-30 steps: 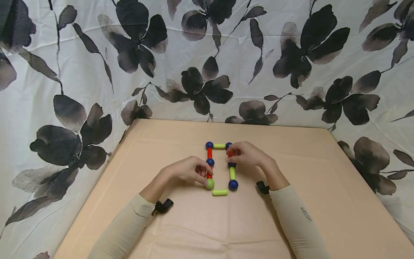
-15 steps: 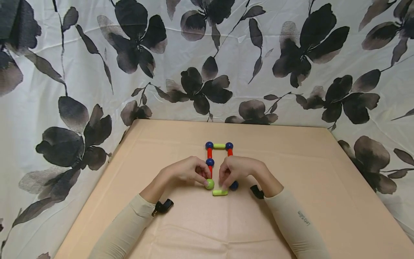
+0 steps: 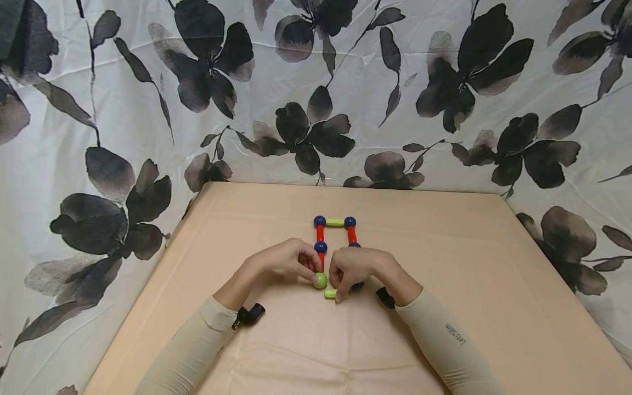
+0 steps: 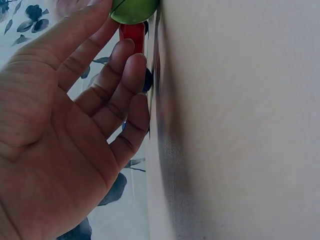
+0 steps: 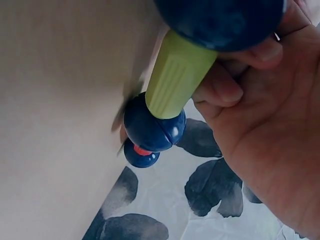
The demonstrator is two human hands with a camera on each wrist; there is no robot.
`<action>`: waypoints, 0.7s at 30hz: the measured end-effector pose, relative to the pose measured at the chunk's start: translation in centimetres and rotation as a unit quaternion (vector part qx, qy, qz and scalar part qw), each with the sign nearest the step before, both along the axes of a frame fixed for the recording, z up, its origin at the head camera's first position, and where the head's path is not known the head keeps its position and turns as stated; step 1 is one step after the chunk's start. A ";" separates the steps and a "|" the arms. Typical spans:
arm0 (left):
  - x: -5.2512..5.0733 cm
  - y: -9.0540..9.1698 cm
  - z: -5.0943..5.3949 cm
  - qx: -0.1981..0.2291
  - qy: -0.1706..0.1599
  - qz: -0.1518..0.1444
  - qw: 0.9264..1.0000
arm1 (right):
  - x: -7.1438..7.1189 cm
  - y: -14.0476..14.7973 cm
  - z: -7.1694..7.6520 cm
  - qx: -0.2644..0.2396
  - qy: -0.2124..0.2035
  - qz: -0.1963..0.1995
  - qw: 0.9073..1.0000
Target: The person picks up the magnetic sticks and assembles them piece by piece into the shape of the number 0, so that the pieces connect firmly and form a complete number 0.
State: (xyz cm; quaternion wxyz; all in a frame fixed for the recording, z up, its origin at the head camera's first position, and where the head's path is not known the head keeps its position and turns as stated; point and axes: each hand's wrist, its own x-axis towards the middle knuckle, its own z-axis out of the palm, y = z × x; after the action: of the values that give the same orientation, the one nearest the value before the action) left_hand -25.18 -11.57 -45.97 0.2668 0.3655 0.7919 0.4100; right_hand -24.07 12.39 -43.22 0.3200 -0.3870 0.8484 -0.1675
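Note:
In the head view, my left hand (image 3: 286, 260) pinches a green ball (image 3: 320, 281) at the near end of the left row. The left wrist view shows thumb and forefinger on that ball (image 4: 134, 9), with a red rod (image 4: 132, 37) beyond. My right hand (image 3: 357, 269) reaches down over a loose yellow-green rod (image 3: 329, 294) lying between the rows' near ends, its thumb on the near side; the other fingertips are hidden. Up close in the right wrist view, a blue ball (image 5: 222, 20) and a joined yellow-green rod (image 5: 180, 75) lie beside the curled right fingers.
The far part of the frame has blue balls (image 3: 320, 221) at both corners, joined by a yellow-green rod (image 3: 335, 223). Red rods (image 3: 352, 235) run down each side. All lies on a tan-covered table (image 3: 444, 230) before a floral cloth (image 3: 385, 109).
My right hand has left the right row's upper part and come down and left to the loose yellow-green rod. My left hand stays on the green ball.

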 end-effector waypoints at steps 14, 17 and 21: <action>0.0 0.0 0.1 -0.001 -0.004 0.004 1.000 | 0.0 0.3 0.5 0.006 -0.002 -0.032 0.999; 0.0 0.0 0.1 0.000 -0.006 0.005 1.000 | -0.2 0.5 0.6 -0.002 -0.005 -0.031 1.000; 0.0 0.0 0.1 0.003 -0.008 0.005 1.000 | -0.4 0.6 0.7 -0.007 -0.005 -0.031 0.999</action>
State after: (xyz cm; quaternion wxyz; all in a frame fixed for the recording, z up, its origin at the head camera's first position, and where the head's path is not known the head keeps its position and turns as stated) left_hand -25.23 -11.61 -45.83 0.2695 0.3592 0.7903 0.4169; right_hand -24.46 12.98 -42.53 0.3167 -0.3620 0.8570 -0.1852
